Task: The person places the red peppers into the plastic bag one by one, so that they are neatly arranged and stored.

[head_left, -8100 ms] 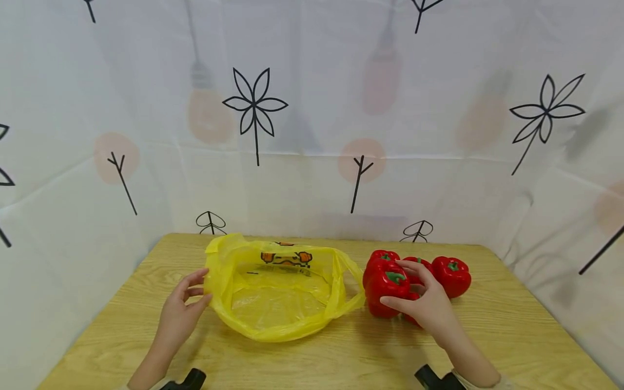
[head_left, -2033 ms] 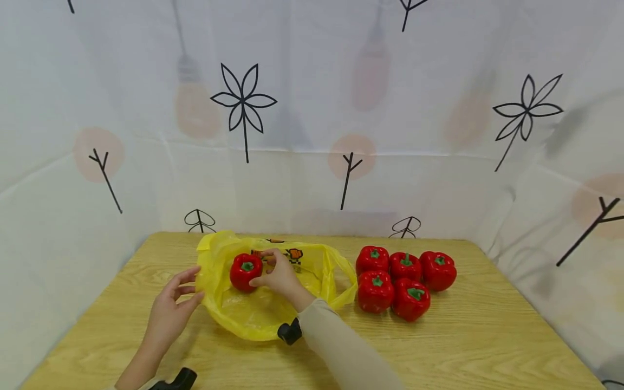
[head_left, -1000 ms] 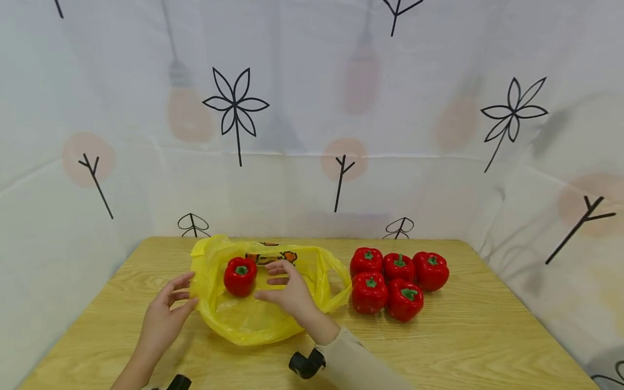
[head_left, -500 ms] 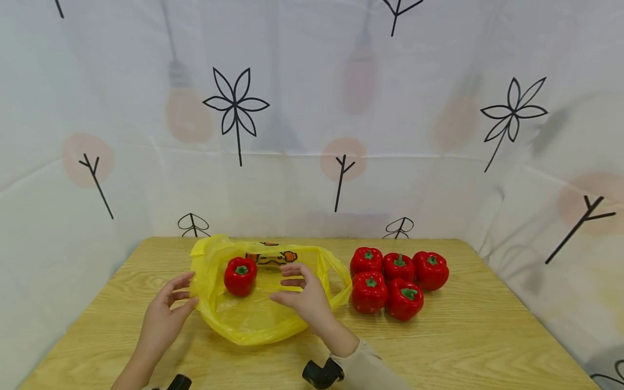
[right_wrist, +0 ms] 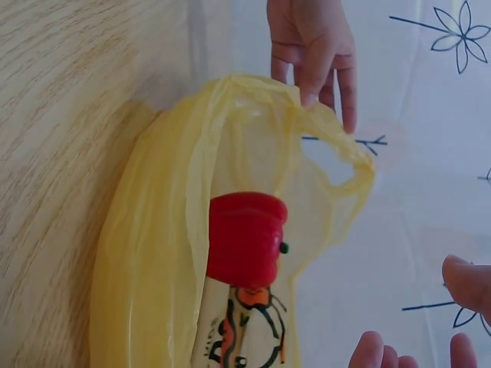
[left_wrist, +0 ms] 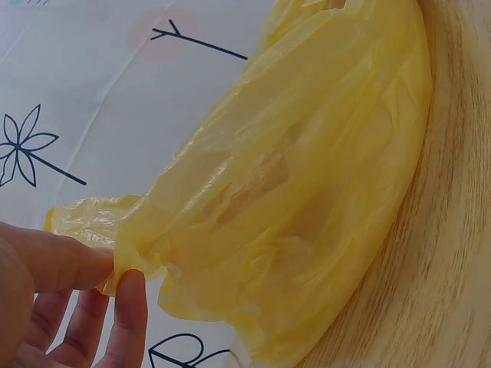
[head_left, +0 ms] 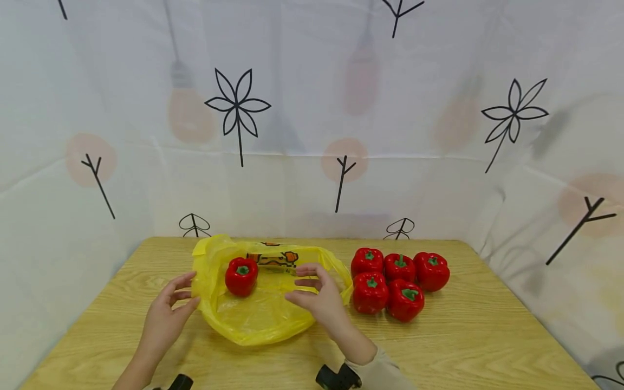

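Note:
A yellow plastic bag point(head_left: 263, 337) lies on its side on the table, its mouth spread wide toward me. One red bell pepper point(head_left: 241, 277) with a green stem sits inside, toward the left; the right wrist view shows this pepper point(right_wrist: 247, 239) beside the bag's printed side. My left hand point(head_left: 167, 316) pinches the bag's left edge between thumb and finger, seen closely in the left wrist view, where the bag point(left_wrist: 307, 184) hangs from the fingertips. My right hand point(head_left: 325, 300), fingers spread and holding nothing, is over the bag's right side.
Several red bell peppers point(head_left: 370, 293) stand grouped on the wooden table point(head_left: 478, 325), just right of the bag. Behind the table hangs a white cloth point(head_left: 292, 189) with plant drawings. A black wrist camera point(head_left: 338, 376) sits at my right forearm.
My right hand took a pepper from the group and carried it left into the bag. It then let go and has drawn back to the right. The left hand keeps its hold.

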`<state>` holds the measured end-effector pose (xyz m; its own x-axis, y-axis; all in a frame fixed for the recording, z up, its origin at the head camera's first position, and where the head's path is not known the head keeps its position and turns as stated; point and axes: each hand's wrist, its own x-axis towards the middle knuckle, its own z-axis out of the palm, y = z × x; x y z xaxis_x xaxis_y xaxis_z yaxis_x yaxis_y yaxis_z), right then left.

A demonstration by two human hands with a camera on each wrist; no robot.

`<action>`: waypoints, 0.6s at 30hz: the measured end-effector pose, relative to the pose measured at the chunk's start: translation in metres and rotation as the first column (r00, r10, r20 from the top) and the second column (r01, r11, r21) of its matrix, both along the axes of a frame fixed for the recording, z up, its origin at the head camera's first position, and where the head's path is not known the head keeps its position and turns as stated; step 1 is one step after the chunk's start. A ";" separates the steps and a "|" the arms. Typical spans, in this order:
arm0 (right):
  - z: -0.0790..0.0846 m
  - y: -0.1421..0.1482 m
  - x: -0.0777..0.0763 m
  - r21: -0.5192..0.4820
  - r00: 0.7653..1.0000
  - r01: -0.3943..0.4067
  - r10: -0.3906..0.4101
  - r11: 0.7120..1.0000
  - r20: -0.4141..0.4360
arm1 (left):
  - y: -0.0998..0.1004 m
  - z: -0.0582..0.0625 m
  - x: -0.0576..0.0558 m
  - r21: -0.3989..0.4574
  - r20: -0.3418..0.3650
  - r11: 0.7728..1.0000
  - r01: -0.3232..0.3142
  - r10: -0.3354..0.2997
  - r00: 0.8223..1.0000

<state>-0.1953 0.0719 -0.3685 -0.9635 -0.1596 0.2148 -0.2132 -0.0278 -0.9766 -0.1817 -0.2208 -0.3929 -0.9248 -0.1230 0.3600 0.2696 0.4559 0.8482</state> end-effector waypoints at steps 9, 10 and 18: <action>0.003 0.015 0.006 -0.018 0.999 0.045 -0.044 0.999 0.016 | 0.001 0.000 0.001 -0.002 0.007 1.000 0.002 -0.002 1.000; 0.004 0.017 0.006 -0.017 0.998 0.054 -0.054 0.998 0.020 | 0.001 0.000 0.001 -0.004 0.005 1.000 0.002 -0.002 1.000; 0.004 0.032 0.009 -0.010 0.992 0.124 -0.124 0.992 0.026 | 0.000 -0.001 -0.001 -0.002 0.009 1.000 0.007 -0.007 1.000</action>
